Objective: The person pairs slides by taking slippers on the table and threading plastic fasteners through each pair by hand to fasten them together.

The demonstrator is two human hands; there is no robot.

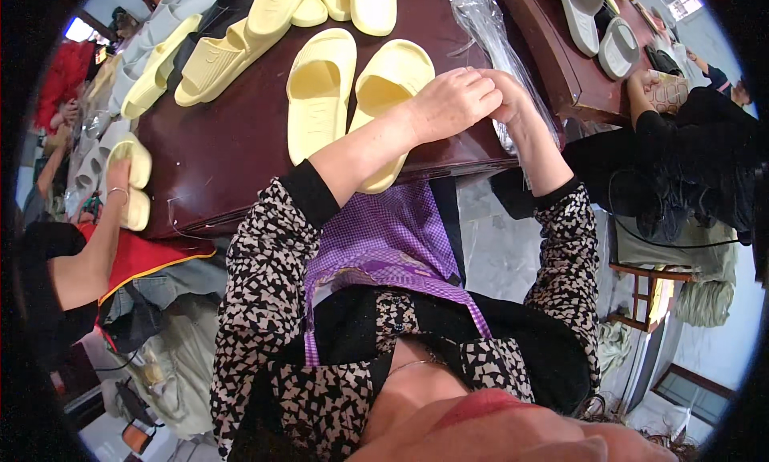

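My left hand (452, 102) reaches across the table with its fingers curled in. It meets my right hand (509, 98), which is bent at the wrist with its fingers closed against the left ones. Whatever they pinch, if anything, is hidden between the fingers. Beside and partly behind my right hand runs a bundle of clear plastic bags (481, 18). Just left of my hands lie two pale yellow slide sandals side by side, the left slipper (320, 86) and the right slipper (392, 66); my left forearm crosses over the right one.
More yellow slippers (276, 6) lie farther back on the dark red table (240, 142), with grey slippers (156, 50) at left. A co-worker's hand (118, 174) is in yellow slippers at far left. Another person sits at right by a second table (553, 62) with grey slippers.
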